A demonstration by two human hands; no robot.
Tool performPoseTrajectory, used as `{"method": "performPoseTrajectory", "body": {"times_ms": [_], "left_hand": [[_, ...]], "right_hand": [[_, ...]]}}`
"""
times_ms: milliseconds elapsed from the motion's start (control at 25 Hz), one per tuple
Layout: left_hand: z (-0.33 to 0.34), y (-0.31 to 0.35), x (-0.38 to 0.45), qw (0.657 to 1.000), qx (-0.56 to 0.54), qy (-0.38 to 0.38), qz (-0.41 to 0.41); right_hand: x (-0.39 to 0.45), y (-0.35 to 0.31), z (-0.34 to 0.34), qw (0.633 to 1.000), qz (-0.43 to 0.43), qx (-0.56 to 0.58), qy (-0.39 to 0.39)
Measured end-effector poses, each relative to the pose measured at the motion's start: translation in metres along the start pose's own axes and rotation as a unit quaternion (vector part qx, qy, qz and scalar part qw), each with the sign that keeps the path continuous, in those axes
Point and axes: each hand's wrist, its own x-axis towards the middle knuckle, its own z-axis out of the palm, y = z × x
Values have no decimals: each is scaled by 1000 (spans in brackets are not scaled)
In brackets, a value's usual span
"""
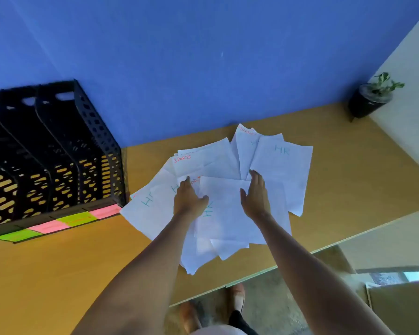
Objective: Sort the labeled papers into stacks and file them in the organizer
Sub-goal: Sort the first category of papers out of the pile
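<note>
A loose, fanned heap of white labeled papers (228, 189) lies on the wooden table (348, 165), near its middle and close to the blue wall (203, 56). Sheets overlap at all angles; the legible labels read "HR" in teal, "SPORTS" in red and, at the far edge, part of a red word that looks like "FINANCE".

The left hand (189, 199) rests flat on the heap with fingers straight and thumb spread toward the topmost sheet, gripping nothing. The right hand (255, 194) lies just beside it on the same sheet, fingers extended and together, likewise pressing rather than holding.

To the left, well apart from the heap, stands a black perforated file organizer (58, 153) with several upright slots; pink and green sticky notes (75, 220) line its front base, and the nearest pink one almost reaches the leftmost sheet. A small potted plant (373, 97) sits in the far right corner of the table, where a pale wall meets it.
</note>
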Motion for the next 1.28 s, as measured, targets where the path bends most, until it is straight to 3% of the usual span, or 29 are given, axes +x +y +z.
{"method": "performPoseTrajectory", "body": {"times_ms": [160,480,600,760,960,1120,1280], "left_hand": [[16,-10,-1,990,9,-59,-131],[36,-4,2,984,25,-48,-170],[32,-5,11,982,34,-56,-176],[24,-7,22,980,-59,-44,-187],[13,-19,19,961,-166,79,-208],[4,-40,10,919,-113,237,-293],[-1,-52,2,868,-186,266,-376]], "right_hand": [[13,43,-14,991,38,-47,-116],[70,63,-22,956,-70,-185,-215],[82,64,-18,962,-71,-156,-211],[93,70,-18,964,-54,-57,-254],[103,86,-24,975,-19,62,-213],[95,90,-20,982,11,110,-155],[74,78,3,978,27,115,-173]]}}
